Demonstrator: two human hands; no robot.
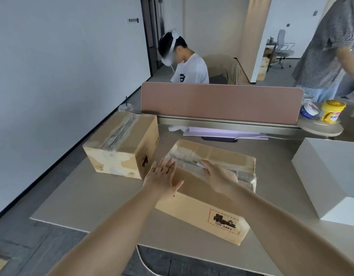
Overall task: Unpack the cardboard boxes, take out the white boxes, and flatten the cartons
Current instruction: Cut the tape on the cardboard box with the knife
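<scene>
A long taped cardboard carton (212,206) lies slantwise on the table in front of me. My left hand (162,176) presses flat, with straight fingers, against the carton's left upper edge. My right hand (220,176) rests on the carton's top at the clear tape seam, fingers curled round a small white tool (201,163) whose tip pokes out at the tape. A second taped carton (122,154) stands shut to the left and farther back. A large white box (335,176) sits at the table's right edge.
The beige table (92,196) ends at a pink divider panel (222,102). A yellow tub (332,111) and a blue-white cup (309,111) stand on a round shelf at the back right. One person (190,66) sits behind the divider; another (327,46) stands at the far right.
</scene>
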